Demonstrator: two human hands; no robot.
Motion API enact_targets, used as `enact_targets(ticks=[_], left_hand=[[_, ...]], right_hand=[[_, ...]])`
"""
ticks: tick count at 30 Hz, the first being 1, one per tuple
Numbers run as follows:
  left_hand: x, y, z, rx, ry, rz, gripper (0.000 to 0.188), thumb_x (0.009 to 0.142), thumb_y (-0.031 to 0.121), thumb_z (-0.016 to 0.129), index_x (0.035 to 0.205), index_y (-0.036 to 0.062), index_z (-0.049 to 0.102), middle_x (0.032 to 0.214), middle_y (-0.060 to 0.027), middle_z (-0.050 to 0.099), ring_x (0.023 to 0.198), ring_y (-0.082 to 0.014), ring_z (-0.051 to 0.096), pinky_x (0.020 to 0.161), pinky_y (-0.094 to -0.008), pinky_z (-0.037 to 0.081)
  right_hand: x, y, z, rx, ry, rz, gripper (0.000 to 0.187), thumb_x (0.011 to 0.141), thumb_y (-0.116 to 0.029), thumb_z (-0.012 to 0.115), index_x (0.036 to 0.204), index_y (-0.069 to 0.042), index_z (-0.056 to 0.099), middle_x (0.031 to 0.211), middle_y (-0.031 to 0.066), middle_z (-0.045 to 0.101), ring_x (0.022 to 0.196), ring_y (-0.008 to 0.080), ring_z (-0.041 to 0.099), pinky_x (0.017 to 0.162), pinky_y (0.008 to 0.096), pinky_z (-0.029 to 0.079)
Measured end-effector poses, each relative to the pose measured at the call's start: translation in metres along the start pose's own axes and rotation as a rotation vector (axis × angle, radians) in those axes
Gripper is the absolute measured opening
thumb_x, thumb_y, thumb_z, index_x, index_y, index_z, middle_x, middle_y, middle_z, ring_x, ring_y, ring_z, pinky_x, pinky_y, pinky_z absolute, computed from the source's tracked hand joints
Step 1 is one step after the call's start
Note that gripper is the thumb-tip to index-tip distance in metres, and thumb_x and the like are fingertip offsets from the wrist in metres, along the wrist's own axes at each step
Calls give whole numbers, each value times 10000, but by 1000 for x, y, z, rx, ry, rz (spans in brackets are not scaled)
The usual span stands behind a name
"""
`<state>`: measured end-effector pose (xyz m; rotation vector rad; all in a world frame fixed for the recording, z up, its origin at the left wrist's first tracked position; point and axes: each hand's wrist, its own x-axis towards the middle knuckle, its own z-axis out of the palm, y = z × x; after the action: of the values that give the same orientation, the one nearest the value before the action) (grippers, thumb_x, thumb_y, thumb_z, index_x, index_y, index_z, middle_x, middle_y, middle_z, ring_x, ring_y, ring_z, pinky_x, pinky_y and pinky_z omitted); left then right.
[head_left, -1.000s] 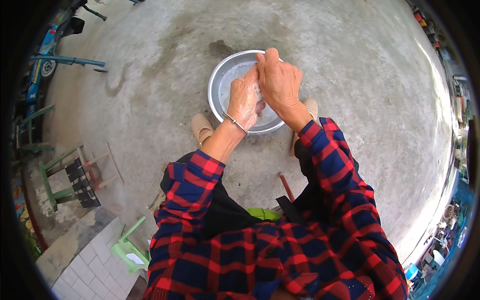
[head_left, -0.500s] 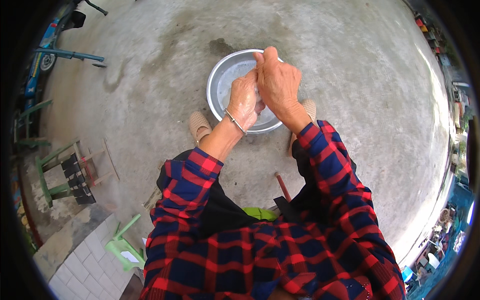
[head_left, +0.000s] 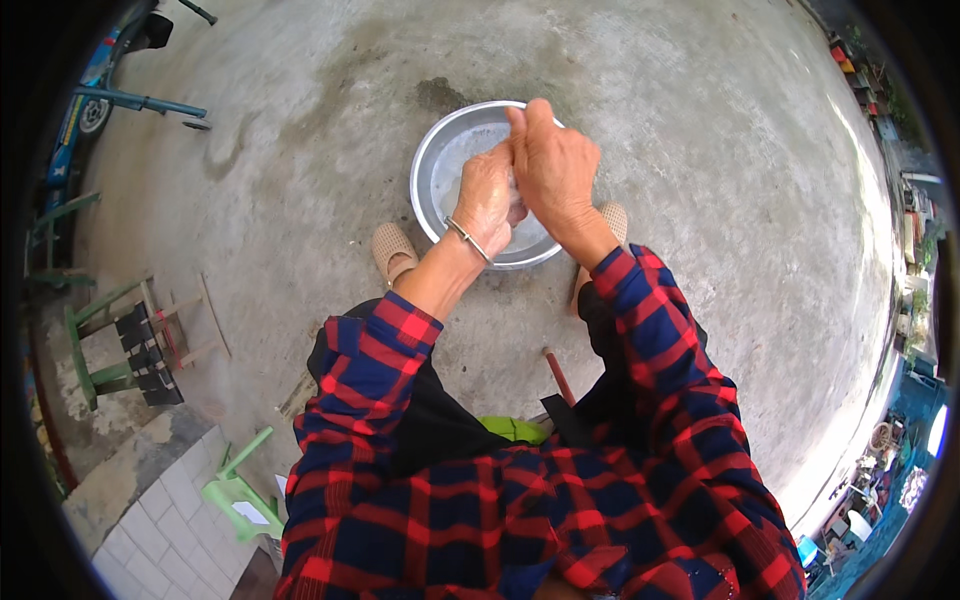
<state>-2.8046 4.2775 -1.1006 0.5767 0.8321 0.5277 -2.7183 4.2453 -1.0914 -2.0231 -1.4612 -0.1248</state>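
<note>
Both my hands are together above a round metal basin on the concrete floor between my feet. The basin holds a shallow, cloudy whitish layer. My left hand, wet and shiny, is closed, with a metal bracelet at its wrist. Pressed against it from the right is my right hand, its fingers curled in and its knuckles up. A little whitish matter shows between the palms, but whatever they grip is hidden by the fingers.
Beige perforated shoes on my feet flank the basin. A reddish stick lies between my legs. Left are a green-framed chair, a light green plastic stool and a blue wheeled vehicle. Assorted clutter lines the right edge.
My hands stay clasped over the basin in almost the same pose. The whole view has shifted slightly, with the floor things a little further left.
</note>
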Motion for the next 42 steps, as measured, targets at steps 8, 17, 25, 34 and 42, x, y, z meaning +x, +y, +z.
enact_targets(ticks=[8, 17, 25, 34, 42], left_hand=[[2, -3, -1, -42, 24, -8, 261, 951, 321, 530, 776, 128, 526, 677, 40, 474, 562, -89, 459, 469, -268, 350], [-1, 1, 2, -99, -10, -12, 329, 924, 353, 579, 674, 157, 493, 608, 48, 434, 505, -76, 390, 462, -266, 328], [-2, 5, 3, -72, -18, -6, 322, 950, 335, 538, 672, 181, 488, 578, 71, 398, 496, -60, 398, 449, -250, 323], [16, -3, -12, -170, -76, 73, 248, 936, 322, 590, 786, 127, 566, 647, 53, 499, 530, -80, 451, 472, -262, 370], [16, -3, -17, -173, -105, 69, 239, 929, 286, 571, 745, 134, 560, 666, 51, 474, 565, -76, 441, 517, -269, 374]], right_hand=[[3, -4, -4, -24, -111, 77, 259, 939, -295, 560, 967, -38, 548, 524, 116, 533, 451, 291, 570, 407, 383, 413], [0, -8, -8, -26, -77, 6, 294, 913, -294, 593, 938, -10, 521, 532, 120, 560, 458, 277, 588, 409, 378, 416], [-6, -12, -10, 63, -57, -56, 169, 933, -162, 498, 950, -21, 407, 560, 151, 575, 505, 334, 606, 412, 442, 415], [-19, -21, -10, 201, 15, -165, 161, 941, -189, 546, 1031, -84, 464, 524, 121, 533, 460, 317, 569, 422, 407, 411], [-24, -19, -9, 215, 34, -195, 133, 934, -161, 545, 1033, -88, 494, 557, 119, 552, 475, 298, 590, 432, 385, 429]])
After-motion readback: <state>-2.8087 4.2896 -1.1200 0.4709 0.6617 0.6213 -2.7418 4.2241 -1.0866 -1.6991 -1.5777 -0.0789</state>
